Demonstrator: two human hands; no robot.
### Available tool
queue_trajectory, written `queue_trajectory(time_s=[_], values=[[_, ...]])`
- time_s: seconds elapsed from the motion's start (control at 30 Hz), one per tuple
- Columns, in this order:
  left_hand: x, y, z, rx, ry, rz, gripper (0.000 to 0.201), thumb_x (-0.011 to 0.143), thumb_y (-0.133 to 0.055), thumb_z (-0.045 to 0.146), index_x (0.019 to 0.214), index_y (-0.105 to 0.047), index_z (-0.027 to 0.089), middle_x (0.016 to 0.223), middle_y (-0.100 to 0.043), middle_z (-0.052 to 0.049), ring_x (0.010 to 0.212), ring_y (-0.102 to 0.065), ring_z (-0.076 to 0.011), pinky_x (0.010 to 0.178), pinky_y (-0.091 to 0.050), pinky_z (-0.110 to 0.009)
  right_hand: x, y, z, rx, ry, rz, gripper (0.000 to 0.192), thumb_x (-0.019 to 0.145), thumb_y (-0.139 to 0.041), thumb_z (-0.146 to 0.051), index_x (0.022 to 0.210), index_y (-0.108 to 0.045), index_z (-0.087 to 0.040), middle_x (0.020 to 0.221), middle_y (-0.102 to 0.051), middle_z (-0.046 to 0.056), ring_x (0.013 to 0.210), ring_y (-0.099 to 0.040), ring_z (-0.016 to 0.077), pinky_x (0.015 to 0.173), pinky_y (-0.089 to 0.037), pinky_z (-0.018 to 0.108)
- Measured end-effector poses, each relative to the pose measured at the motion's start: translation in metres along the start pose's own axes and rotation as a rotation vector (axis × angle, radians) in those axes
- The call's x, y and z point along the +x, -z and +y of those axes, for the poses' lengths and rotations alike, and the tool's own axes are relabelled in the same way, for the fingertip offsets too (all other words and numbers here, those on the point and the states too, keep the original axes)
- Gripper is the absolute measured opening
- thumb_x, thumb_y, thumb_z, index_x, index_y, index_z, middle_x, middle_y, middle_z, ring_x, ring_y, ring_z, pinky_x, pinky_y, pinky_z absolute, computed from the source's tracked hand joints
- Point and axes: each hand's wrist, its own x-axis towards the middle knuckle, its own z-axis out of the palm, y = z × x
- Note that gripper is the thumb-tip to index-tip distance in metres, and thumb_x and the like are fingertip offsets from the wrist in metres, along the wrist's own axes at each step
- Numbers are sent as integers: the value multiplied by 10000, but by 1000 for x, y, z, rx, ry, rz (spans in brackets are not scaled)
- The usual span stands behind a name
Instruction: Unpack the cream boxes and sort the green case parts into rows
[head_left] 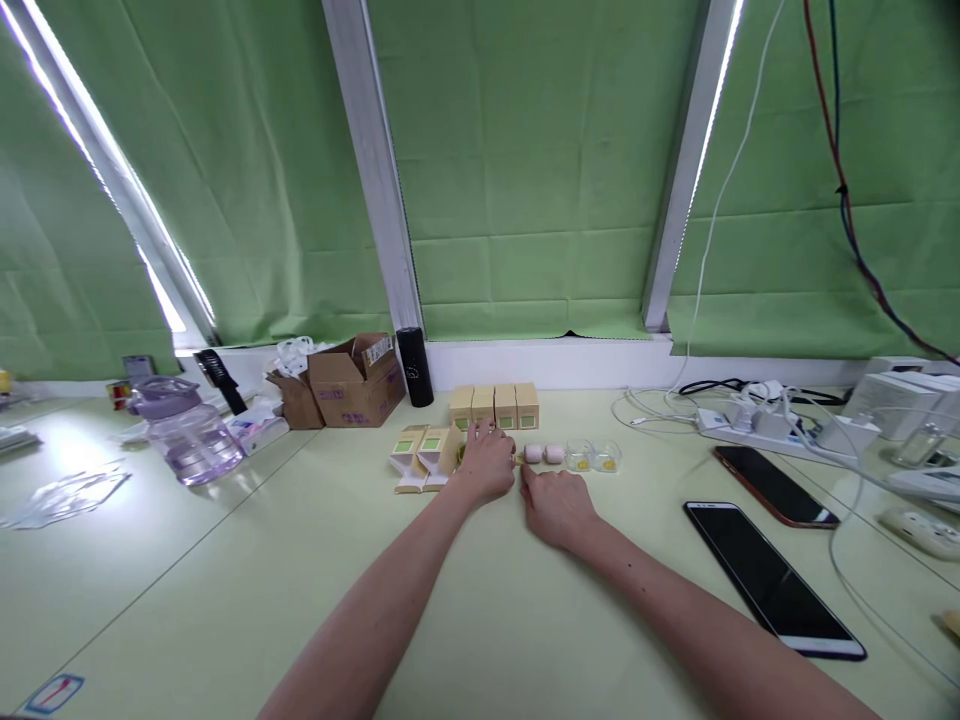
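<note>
My left hand [489, 464] reaches over the table with its fingers stretched forward, in front of a row of small kraft boxes [505, 405]. Just left of it lie two opened kraft boxes [426, 455] with flaps spread and green labels; a greenish round thing [460, 453] shows partly beside the fingers. My right hand [559, 505] is closed, its index finger against a small light-brown piece [517, 460] between the hands; what its other fingers hold is hidden. Beyond it, two pale pink cylinders [544, 454] sit beside two clear round cups [592, 456] with yellow bits inside.
A brown carton [352, 385], a black cylinder [415, 367] and a purple jug [187, 430] stand at the back left. On the right lie two phones, a dark one [776, 487] and a larger one [772, 578], near a white power strip [780, 435] with cables.
</note>
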Motion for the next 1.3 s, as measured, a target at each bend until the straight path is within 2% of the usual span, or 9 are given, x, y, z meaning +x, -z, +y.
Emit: queue_trajectory(time_s=[0.13, 0.3, 0.5, 0.7, 0.83, 1.0, 1.17, 1.3], values=[[0, -2, 1, -8, -6, -4, 248, 888, -606, 291, 1093, -732, 235, 1206, -694, -116, 1347, -417, -359, 1135, -292, -545, 0, -1, -1, 2, -6, 1, 299, 1018, -403, -265, 1245, -573, -171, 991, -755, 171, 931, -735, 325, 771, -459, 370], [1, -2, 3, -10, 0, 2, 216, 898, -588, 293, 1042, -733, 223, 1186, -700, -125, 1350, -418, -366, 1143, -277, -560, 0, 0, -2, 5, -8, 3, 319, 1028, -394, -276, 1285, -556, -179, 1006, -756, 170, 926, -735, 320, 764, -456, 367], [1, 1, 4, -25, 6, 2, 215, 898, -571, 291, 1023, -732, 222, 1178, -707, -129, 1347, -427, -368, 1135, -288, -553, -4, 1, -1, 16, -16, 12, 295, 1034, -395, -292, 1230, -590, -189, 1034, -754, 155, 931, -730, 297, 761, -437, 347], [-5, 8, 0, -56, 24, 8, 340, 885, -584, 312, 1197, -685, 224, 1252, -694, -116, 1353, -424, -360, 1140, -291, -536, -10, 3, 1, 27, -7, 26, 259, 1039, -402, -290, 1140, -626, -209, 1051, -751, 128, 915, -720, 259, 751, -410, 323], [-16, 20, -18, -60, 53, 44, 435, 902, -550, 321, 1322, -617, 230, 1334, -666, -103, 1397, -370, -355, 1153, -279, -526, -14, 4, 2, 37, 17, 35, 252, 1035, -402, -272, 1074, -643, -210, 1048, -749, 101, 887, -713, 235, 717, -383, 300], [-38, 33, -54, -21, 127, 80, 569, 900, -577, 423, 1435, -528, 236, 1478, -568, -102, 1478, -293, -366, 1216, -223, -506, -15, 3, 2, 45, 20, 41, 237, 1024, -425, -268, 1062, -648, -200, 1042, -745, 95, 879, -704, 227, 696, -359, 294], [-59, 36, -83, 10, 267, -28, 732, 875, -598, 531, 1536, -410, 280, 1620, -390, -143, 1562, -159, -418, 1240, -148, -576, -14, 2, 3, 48, 23, 36, 241, 1026, -417, -268, 1039, -650, -206, 1041, -743, 82, 883, -701, 231, 688, -351, 301], [-68, 37, -91, -28, 341, -107, 744, 883, -563, 523, 1567, -333, 342, 1656, -316, -141, 1562, -163, -440, 1193, -178, -681, -14, 2, 3, 49, 22, 33, 239, 1026, -418, -269, 1029, -648, -202, 1040, -741, 84, 879, -697, 224, 681, -338, 298]])
